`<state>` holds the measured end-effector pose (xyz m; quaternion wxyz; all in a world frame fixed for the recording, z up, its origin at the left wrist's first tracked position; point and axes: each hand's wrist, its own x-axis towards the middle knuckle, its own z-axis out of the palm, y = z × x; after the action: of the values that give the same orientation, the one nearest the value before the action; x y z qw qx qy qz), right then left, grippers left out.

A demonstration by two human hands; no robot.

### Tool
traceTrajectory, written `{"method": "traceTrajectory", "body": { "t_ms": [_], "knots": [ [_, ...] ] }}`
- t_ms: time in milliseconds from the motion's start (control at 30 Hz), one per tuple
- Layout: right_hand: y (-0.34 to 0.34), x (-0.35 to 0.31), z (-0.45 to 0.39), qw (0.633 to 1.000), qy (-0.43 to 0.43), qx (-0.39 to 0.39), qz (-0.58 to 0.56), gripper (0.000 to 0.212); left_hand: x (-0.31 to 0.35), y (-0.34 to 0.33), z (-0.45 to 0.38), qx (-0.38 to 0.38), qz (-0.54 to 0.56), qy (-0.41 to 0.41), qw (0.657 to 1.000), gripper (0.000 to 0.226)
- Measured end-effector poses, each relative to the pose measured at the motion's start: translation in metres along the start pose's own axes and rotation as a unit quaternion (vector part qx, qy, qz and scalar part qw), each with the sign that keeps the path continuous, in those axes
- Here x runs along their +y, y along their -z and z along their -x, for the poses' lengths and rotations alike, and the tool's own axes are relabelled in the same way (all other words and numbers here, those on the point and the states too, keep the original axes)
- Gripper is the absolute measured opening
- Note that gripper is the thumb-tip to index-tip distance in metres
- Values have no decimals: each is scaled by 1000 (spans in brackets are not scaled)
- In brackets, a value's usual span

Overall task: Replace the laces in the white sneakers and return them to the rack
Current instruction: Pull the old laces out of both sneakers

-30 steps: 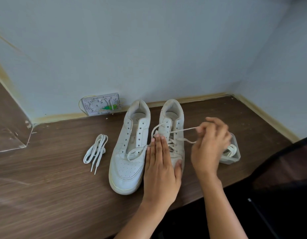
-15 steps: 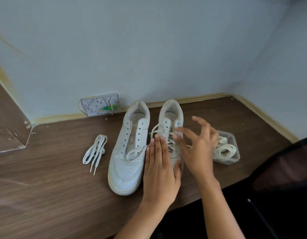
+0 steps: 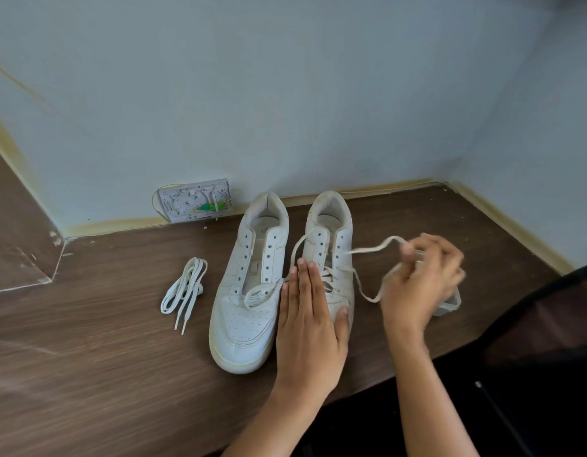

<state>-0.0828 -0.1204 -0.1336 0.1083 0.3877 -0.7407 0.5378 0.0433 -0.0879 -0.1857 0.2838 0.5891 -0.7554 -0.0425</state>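
Two sneakers (image 3: 249,291) side by side on desk (image 3: 87,357), long axes running front-to-back, toes toward me. My left hand (image 3: 310,324) flat, fingers straight, pressing right sneaker (image 3: 331,245). My right hand (image 3: 420,285) pinches lace (image 3: 371,250), blurred.

I had only one view, the camera on my head. It looked forward and down, close over the desk (image 3: 87,357), toward the corner where two walls (image 3: 285,94) met. My hands reached in from the bottom edge. No second view shared the scene.
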Motion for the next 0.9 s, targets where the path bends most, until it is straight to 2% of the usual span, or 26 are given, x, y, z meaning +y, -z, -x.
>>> {"method": "traceTrajectory", "body": {
  "t_ms": [100, 233, 433, 500, 567, 667, 767, 900],
  "knots": [
    [10, 15, -15, 995, -93, 21, -7, 5, 0, 0, 0, 2, 1, 1, 1000, 72],
    [12, 25, -20, 996, -94, -7, -1, 13, 0, -1, 0, 2, 4, 2, 1000, 72],
    [10, 15, -12, 996, -28, -85, 4, 7, -1, -2, 0, 9, 11, -3, 1000, 72],
    [11, 15, -10, 992, -2, -122, -16, 21, -1, -2, 0, 9, 18, -4, 1000, 72],
    [12, 12, -6, 987, 43, -151, -33, 25, -1, -1, 0, 5, 24, -5, 1000, 73],
    [8, 3, 2, 967, 129, -214, -42, 18, 0, -1, 0, 5, 20, -4, 1000, 73],
    [1, -5, 16, 941, 193, -277, 8, 13, -2, -2, 0, -3, 15, -5, 1000, 75],
    [-7, -9, 28, 925, 223, -296, 82, 13, -4, -4, 0, -8, 1, -12, 1000, 77]
  ]
}}
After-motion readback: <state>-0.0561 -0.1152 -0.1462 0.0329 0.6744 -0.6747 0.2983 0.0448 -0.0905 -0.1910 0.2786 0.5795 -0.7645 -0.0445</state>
